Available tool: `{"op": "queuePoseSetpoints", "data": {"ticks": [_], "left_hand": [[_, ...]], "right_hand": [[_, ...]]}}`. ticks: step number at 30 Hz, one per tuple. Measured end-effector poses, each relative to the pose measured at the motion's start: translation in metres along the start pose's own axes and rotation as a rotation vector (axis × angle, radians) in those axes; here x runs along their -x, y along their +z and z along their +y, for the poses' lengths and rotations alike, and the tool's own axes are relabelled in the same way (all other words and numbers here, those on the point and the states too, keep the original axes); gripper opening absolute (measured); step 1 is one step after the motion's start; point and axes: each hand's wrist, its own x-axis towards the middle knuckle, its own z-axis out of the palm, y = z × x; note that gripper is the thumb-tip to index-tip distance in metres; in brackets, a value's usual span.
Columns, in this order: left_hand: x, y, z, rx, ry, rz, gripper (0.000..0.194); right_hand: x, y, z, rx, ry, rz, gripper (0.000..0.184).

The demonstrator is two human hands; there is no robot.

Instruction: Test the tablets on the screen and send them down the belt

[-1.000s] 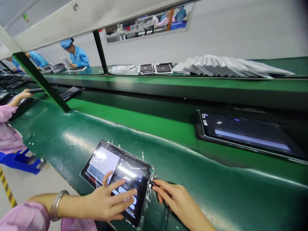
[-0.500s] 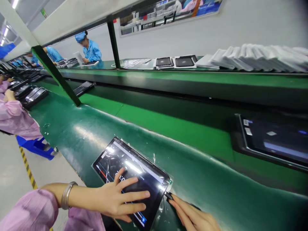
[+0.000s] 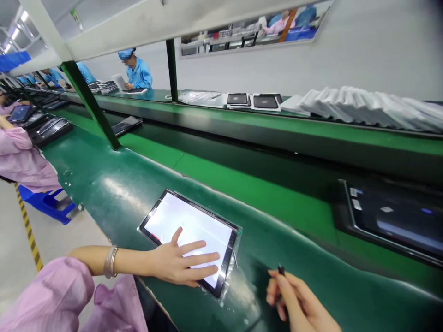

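While a glossy dark-green mat (image 3: 114, 184) covers the near edge of a long bench, a flat rectangular tablet (image 3: 194, 226) lies on it close to that edge, wrapped in clear crinkled film that sticks out past its right side. Its glass screen glows plain white inside a thin black frame.

Resting on the near right corner of the tablet, the left hand (image 3: 180, 263) lies flat and open, fingers spread wide and pointing right across the screen, thumb raised toward the middle. A silver metal bangle (image 3: 110, 262) circles the wrist below a loose pink sleeve (image 3: 51, 295).

To the right of the tablet and clear of it, the right hand (image 3: 297, 299) hovers over the mat by the near edge, fingers curled narrow around a small black plug (image 3: 281, 269) whose tip pokes up above them.

Farther right, a second dark-screened tablet (image 3: 391, 216) sits in the shaded strip beyond the brighter green belt (image 3: 263, 189). On the far edge of the bench, a fanned row of white sleeves (image 3: 363, 106) lies beside two small black-faced trays. A person's pink-sleeved arm shows at the left edge.
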Motion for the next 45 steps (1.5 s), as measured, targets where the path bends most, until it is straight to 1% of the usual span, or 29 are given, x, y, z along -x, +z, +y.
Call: {"op": "queuePoseSetpoints", "data": {"ticks": [2, 4, 5, 6, 7, 10, 11, 13, 15, 17, 19, 22, 26, 32, 36, 40, 43, 45], "left_hand": [[-0.001, 0.001, -0.005, 0.034, -0.001, -0.006, 0.048], [0.001, -0.003, -0.011, 0.098, -0.017, -0.014, 0.059], [0.003, -0.006, -0.015, 0.139, -0.049, -0.026, 0.065], [0.005, -0.009, -0.02, 0.181, -0.103, -0.049, 0.066], [0.007, -0.013, -0.026, 0.219, -0.176, -0.084, 0.064], [0.014, -0.024, -0.049, 0.289, -0.433, -0.158, 0.043], [0.015, -0.027, -0.057, 0.304, -0.502, -0.169, 0.041], [0.016, -0.031, -0.071, 0.33, -0.593, -0.188, 0.044], [0.014, -0.034, -0.081, 0.346, -0.627, -0.236, 0.05], [0.012, -0.036, -0.087, 0.356, -0.622, -0.269, 0.053], [0.009, -0.035, -0.09, 0.362, -0.607, -0.282, 0.052], [0.004, -0.032, -0.092, 0.368, -0.579, -0.304, 0.044], [-0.001, -0.027, -0.093, 0.378, -0.508, -0.328, 0.034], [-0.005, -0.018, -0.093, 0.391, -0.451, -0.323, 0.036], [-0.006, -0.015, -0.094, 0.379, -0.456, -0.306, 0.03], [-0.008, -0.012, -0.093, 0.364, -0.455, -0.313, 0.034], [-0.01, -0.009, -0.094, 0.36, -0.399, -0.329, 0.028], [-0.01, -0.01, -0.095, 0.364, -0.383, -0.328, 0.026]], "right_hand": [[-0.016, 0.016, -0.013, -0.032, -0.023, -0.049, 0.054], [-0.026, 0.027, -0.015, -0.009, -0.065, -0.063, 0.055], [-0.028, 0.03, -0.013, 0.012, -0.082, -0.069, 0.054], [-0.029, 0.031, -0.01, 0.033, -0.093, -0.079, 0.053], [-0.03, 0.03, -0.006, 0.048, -0.098, -0.089, 0.053], [-0.028, 0.025, 0.001, 0.056, -0.092, -0.11, 0.053], [-0.028, 0.023, 0.001, 0.056, -0.087, -0.116, 0.054], [-0.027, 0.022, -0.002, 0.057, -0.082, -0.13, 0.054], [-0.027, 0.022, -0.007, 0.056, -0.074, -0.14, 0.055], [-0.027, 0.022, -0.012, 0.048, -0.059, -0.138, 0.057], [-0.026, 0.023, -0.016, 0.034, -0.047, -0.137, 0.059], [-0.025, 0.022, -0.019, 0.006, -0.039, -0.137, 0.06], [-0.024, 0.021, -0.018, -0.016, -0.034, -0.137, 0.058], [-0.025, 0.022, -0.014, -0.02, -0.032, -0.147, 0.06], [-0.025, 0.022, -0.016, -0.008, -0.035, -0.149, 0.061], [-0.024, 0.022, -0.02, -0.009, -0.037, -0.155, 0.063], [-0.024, 0.021, -0.019, -0.019, -0.034, -0.156, 0.062], [-0.025, 0.018, -0.015, -0.017, -0.03, -0.162, 0.061]]}}
